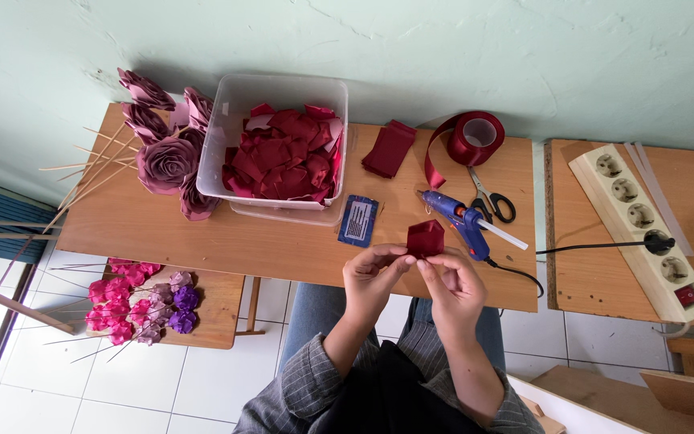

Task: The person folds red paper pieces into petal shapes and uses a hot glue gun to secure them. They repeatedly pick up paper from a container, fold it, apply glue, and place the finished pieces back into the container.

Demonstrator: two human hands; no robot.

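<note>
Both hands meet over the near edge of the wooden table (pixel 202 233). My left hand (pixel 371 277) and my right hand (pixel 453 285) pinch a small folded piece of dark red ribbon (pixel 426 238) between their fingertips, holding it upright just above the table edge. A blue hot glue gun (pixel 461 219) with a white glue stick lies right behind the ribbon piece, closest to my right hand. A small dark blue card (pixel 359 219) lies flat on the table just beyond my left hand.
A clear plastic tub (pixel 234 104) holds several dark red folded pieces. Cut ribbon strips (pixel 389 148), a ribbon roll (pixel 475 137) and black-handled scissors (pixel 493 201) lie behind. Mauve ribbon roses (pixel 166 161) on sticks lie left. A power strip (pixel 644 225) sits on the right table; pink flowers (pixel 134 309) lie lower left.
</note>
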